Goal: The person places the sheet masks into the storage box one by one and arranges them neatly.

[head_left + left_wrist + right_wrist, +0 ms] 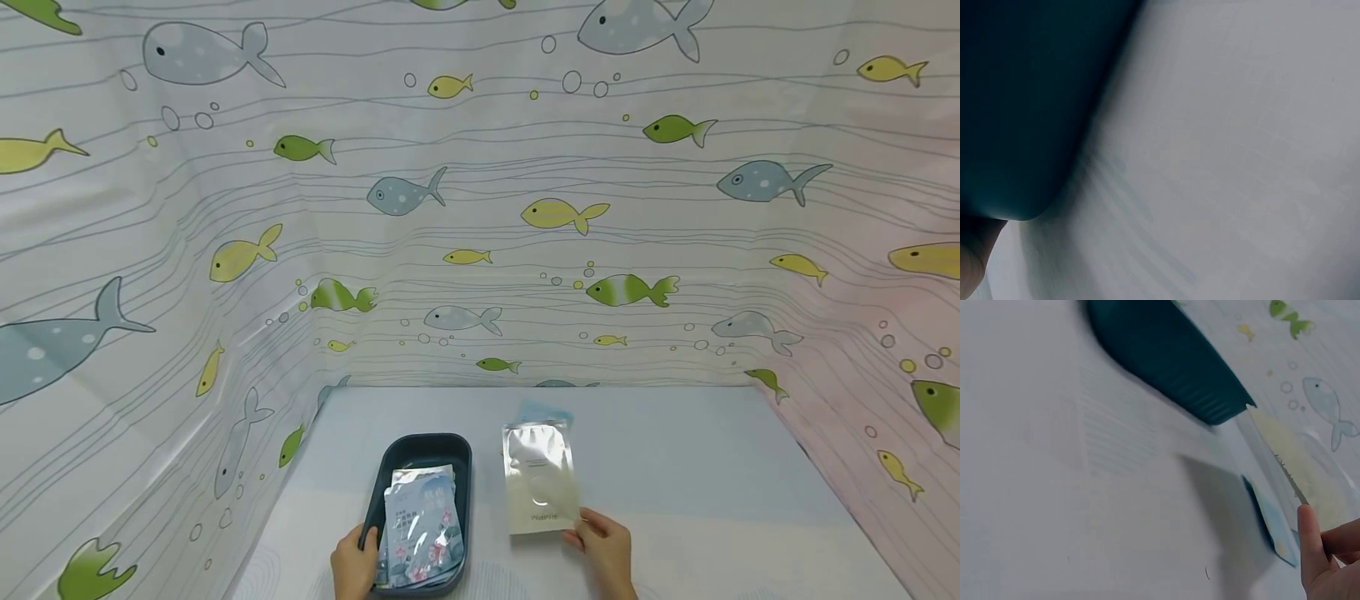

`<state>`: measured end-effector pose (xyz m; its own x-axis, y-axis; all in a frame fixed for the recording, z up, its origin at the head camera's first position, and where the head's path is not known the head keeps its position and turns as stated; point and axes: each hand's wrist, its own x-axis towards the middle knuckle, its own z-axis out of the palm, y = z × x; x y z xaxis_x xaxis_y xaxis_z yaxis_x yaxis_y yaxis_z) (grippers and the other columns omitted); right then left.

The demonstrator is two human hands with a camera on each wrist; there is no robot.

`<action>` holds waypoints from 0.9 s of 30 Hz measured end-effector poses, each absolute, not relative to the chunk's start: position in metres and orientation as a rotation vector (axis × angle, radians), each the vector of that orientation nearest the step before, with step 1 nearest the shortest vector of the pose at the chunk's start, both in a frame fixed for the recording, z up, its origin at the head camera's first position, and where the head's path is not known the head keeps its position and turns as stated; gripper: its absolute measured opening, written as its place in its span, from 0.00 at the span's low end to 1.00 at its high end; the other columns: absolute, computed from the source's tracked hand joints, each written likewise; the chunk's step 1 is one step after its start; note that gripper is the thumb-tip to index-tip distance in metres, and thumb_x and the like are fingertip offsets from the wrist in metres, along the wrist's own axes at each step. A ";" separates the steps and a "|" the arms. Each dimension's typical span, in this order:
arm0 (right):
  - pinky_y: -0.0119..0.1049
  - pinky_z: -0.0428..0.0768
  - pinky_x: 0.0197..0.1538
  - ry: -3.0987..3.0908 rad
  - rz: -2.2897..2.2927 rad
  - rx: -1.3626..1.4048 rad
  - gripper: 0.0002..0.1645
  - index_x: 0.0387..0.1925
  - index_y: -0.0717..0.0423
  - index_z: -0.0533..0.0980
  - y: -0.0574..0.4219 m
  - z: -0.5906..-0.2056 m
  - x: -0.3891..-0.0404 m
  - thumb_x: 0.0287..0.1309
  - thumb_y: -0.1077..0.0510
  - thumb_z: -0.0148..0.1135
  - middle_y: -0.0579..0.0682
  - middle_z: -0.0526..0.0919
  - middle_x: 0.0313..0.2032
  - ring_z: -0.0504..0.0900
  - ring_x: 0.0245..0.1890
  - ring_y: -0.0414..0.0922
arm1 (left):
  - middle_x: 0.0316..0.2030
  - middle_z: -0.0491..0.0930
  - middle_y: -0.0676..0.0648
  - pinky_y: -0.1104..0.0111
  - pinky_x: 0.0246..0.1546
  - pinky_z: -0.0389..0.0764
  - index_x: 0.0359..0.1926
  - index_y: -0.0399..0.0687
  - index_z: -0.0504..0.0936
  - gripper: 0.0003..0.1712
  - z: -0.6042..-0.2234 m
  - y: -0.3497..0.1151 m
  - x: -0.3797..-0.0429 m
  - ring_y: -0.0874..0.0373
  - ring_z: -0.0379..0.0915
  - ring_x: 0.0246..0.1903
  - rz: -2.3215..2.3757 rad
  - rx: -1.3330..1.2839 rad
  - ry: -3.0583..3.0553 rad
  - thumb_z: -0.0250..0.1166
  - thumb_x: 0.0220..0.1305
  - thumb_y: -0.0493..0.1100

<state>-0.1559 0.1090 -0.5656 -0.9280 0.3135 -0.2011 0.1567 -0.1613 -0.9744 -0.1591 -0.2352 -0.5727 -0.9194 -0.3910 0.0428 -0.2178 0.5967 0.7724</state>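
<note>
At the near left, my left hand (354, 564) grips the side rim of a dark teal plastic bin (465, 467). Several foil packets lie in it, the top one a pale blue packet (423, 529) with pink flowers. Only a bit of the left hand (972, 262) shows under the bin's corner in the left wrist view. To the right of the bin, my right hand (606, 554) pinches the near right corner of a cream and silver foil packet (538, 479). The right wrist view shows this packet (1300, 459) raised and tilted above the table, thumb against its edge.
Another light blue packet (545, 410) lies on the white table (697, 500), partly hidden behind the cream one in the head view. Fish-patterned sheeting (480, 283) walls the table at the back and both sides.
</note>
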 end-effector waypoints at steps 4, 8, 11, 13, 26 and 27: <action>0.32 0.77 0.31 -1.988 2.252 -0.513 0.19 0.45 0.82 0.67 0.100 -0.565 -0.155 0.48 0.75 0.52 0.60 0.79 0.28 0.82 0.23 0.48 | 0.14 0.70 0.45 0.66 0.21 0.64 0.25 0.28 0.75 0.12 -0.573 -0.236 -0.161 0.57 0.63 0.17 -1.159 0.493 -2.620 0.52 0.59 0.35; 0.33 0.77 0.32 -1.990 2.289 -0.456 0.20 0.45 0.83 0.66 0.092 -0.563 -0.155 0.48 0.75 0.51 0.61 0.79 0.28 0.82 0.24 0.49 | 0.18 0.75 0.42 0.65 0.21 0.66 0.31 0.26 0.76 0.10 -0.574 -0.237 -0.164 0.56 0.66 0.18 -1.090 0.463 -2.615 0.54 0.58 0.34; 0.33 0.77 0.33 -2.000 2.323 -0.413 0.20 0.46 0.83 0.66 0.087 -0.562 -0.155 0.50 0.74 0.51 0.62 0.79 0.30 0.82 0.25 0.49 | 0.15 0.73 0.43 0.65 0.20 0.65 0.28 0.26 0.76 0.11 -0.574 -0.237 -0.164 0.56 0.65 0.17 -1.117 0.464 -2.610 0.54 0.58 0.34; 0.33 0.77 0.33 -1.994 2.342 -0.394 0.20 0.46 0.83 0.66 0.082 -0.561 -0.155 0.50 0.74 0.51 0.64 0.78 0.31 0.82 0.25 0.49 | 0.15 0.73 0.43 0.65 0.20 0.64 0.28 0.26 0.76 0.10 -0.574 -0.237 -0.163 0.56 0.64 0.17 -1.114 0.461 -2.610 0.54 0.58 0.34; 0.34 0.77 0.31 -1.978 2.397 -0.314 0.17 0.43 0.83 0.68 0.051 -0.562 -0.155 0.48 0.76 0.51 0.64 0.79 0.29 0.81 0.24 0.49 | 0.11 0.58 0.52 0.71 0.17 0.57 0.17 0.37 0.71 0.14 -0.576 -0.236 -0.165 0.60 0.55 0.14 -1.180 0.481 -2.601 0.52 0.60 0.34; 0.34 0.77 0.31 -1.973 2.409 -0.298 0.17 0.42 0.83 0.68 0.049 -0.562 -0.155 0.48 0.76 0.51 0.65 0.79 0.29 0.82 0.24 0.50 | 0.11 0.58 0.53 0.71 0.17 0.57 0.17 0.37 0.71 0.14 -0.576 -0.236 -0.166 0.61 0.55 0.13 -1.164 0.477 -2.598 0.52 0.59 0.34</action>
<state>-0.1548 0.0489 -0.5623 -0.9818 0.1308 -0.1380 0.1095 -0.2044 -0.9727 -0.1656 -0.2360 -0.5759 -0.9139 -0.3943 0.0963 -0.1906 0.6263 0.7559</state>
